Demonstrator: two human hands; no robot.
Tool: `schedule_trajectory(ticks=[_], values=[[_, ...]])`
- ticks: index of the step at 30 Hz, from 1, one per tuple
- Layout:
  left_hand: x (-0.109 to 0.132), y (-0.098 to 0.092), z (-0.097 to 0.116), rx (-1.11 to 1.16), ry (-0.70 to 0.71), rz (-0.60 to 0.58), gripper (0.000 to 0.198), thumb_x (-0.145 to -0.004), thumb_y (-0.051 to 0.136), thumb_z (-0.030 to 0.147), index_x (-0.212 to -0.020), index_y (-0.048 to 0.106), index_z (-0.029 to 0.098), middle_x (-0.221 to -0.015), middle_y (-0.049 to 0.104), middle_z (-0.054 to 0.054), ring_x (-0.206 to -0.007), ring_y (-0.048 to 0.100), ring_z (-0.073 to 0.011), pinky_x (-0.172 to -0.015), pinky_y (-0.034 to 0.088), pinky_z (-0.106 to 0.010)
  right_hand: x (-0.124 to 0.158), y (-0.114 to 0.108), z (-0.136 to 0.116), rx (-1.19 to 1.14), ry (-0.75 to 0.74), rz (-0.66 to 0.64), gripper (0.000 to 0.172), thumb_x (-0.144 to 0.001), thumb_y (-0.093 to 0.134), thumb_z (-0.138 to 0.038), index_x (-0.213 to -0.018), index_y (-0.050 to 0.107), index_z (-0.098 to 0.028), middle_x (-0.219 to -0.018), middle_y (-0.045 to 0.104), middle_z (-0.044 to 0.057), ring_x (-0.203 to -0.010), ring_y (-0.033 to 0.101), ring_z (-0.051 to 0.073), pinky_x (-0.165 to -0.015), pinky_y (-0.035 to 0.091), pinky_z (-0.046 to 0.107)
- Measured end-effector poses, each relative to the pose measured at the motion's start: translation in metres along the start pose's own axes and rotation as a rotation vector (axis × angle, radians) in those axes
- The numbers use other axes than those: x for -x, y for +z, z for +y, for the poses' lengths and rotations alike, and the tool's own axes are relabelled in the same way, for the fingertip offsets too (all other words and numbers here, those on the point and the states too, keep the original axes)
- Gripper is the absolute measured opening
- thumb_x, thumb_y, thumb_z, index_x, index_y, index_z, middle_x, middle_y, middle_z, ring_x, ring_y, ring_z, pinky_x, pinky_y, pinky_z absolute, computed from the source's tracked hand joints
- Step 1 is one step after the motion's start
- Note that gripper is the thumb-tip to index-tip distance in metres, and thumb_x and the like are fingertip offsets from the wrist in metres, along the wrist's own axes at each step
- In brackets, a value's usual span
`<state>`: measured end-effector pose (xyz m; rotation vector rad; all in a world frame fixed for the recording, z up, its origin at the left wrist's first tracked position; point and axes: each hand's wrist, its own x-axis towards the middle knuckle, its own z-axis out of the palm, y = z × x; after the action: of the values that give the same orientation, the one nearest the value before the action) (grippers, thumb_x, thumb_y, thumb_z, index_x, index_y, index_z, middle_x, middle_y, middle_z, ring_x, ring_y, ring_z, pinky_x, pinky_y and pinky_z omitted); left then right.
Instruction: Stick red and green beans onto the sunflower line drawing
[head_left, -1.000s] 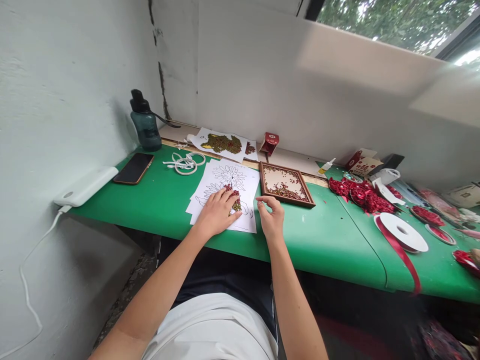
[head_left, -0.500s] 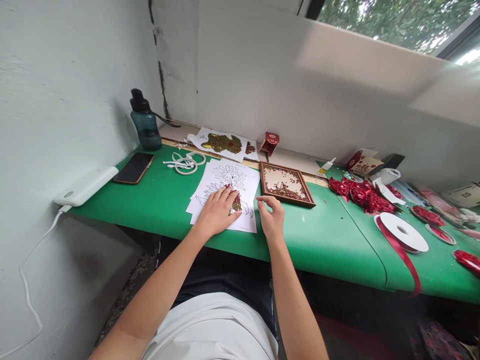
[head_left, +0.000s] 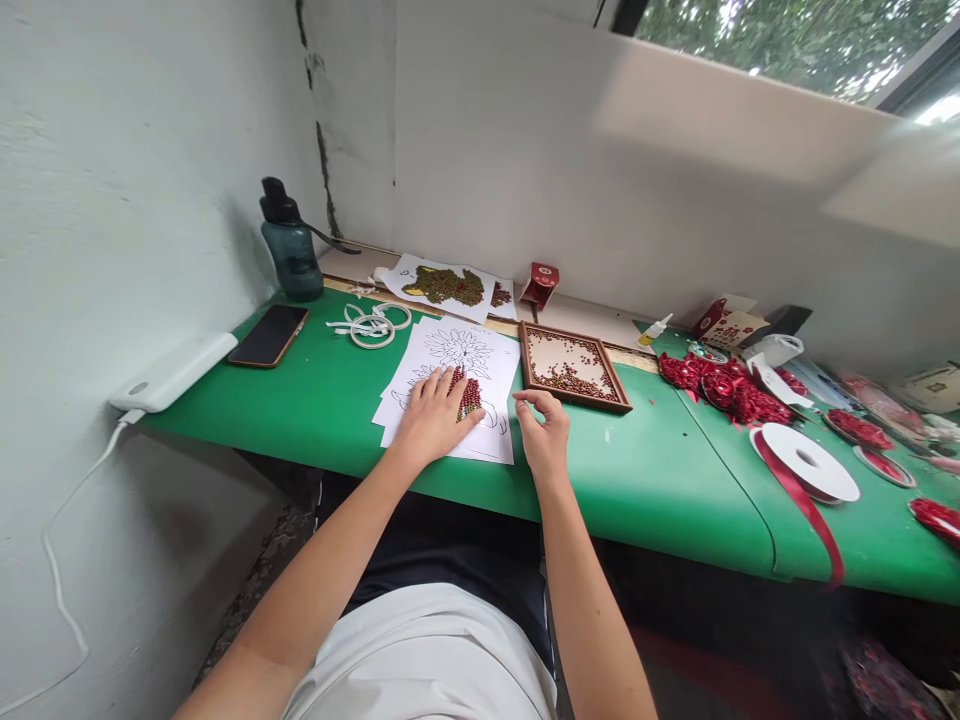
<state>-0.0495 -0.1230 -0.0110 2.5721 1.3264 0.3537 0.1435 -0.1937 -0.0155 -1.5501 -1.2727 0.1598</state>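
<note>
My left hand (head_left: 433, 412) rests on a white sheet (head_left: 491, 445) printed with line-drawn flowers, its fingers stretched out over the drawing. Beside its index finger and thumb lies a patch of small red and green beans (head_left: 468, 392), partly covered by the hand. My right hand (head_left: 546, 425) is at the sheet's right edge, with thumb and index finger pinched together. Whatever may be between those fingertips is too small to make out. Just beyond it sits a brown-framed square tray (head_left: 619, 407) with loose red and green beans scattered on its pale bottom.
Behind the sheet lies a finished-looking bean picture (head_left: 448, 287). Leftward are a phone (head_left: 268, 336), a coiled white cable (head_left: 367, 328), a dark bottle (head_left: 291, 245) and a white power strip (head_left: 176, 372). Rightward are a glue bottle (head_left: 655, 331), red ribbon bundles (head_left: 742, 395) and a ribbon spool (head_left: 806, 460).
My left hand has shifted a little, and more of the red bean patch shows beside its index finger. My right hand stays pinched in nearly the same spot.
</note>
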Motion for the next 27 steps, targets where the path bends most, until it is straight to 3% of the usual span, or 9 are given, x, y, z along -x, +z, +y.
schedule_trajectory(ticks=[8,27], values=[[0.0002,0.0003,-0.0006,-0.002,0.002,0.004,0.075,-0.104,0.025,0.071,-0.161,0.042,0.024,-0.173,0.028,-0.009,-0.162,0.020,-0.0311,-0.130,0.023,-0.053,-0.0002,-0.0001,0.0005,0.004,-0.004,0.001,0.018,-0.091,0.059,-0.032,-0.091,0.075,-0.025,-0.100,0.075,0.005,-0.102,0.063,0.027,-0.092,0.046,0.043],[-0.0024,0.0046,-0.0032,0.009,-0.003,0.015,0.076,-0.103,0.029,0.071,-0.161,0.041,0.025,-0.172,0.029,-0.008,-0.161,0.021,-0.0317,-0.130,0.021,-0.053,-0.0005,0.0001,-0.0026,0.014,0.009,-0.010,0.018,-0.090,0.058,-0.032,-0.090,0.074,-0.025,-0.101,0.076,0.006,-0.102,0.064,0.027,-0.093,0.046,0.044]])
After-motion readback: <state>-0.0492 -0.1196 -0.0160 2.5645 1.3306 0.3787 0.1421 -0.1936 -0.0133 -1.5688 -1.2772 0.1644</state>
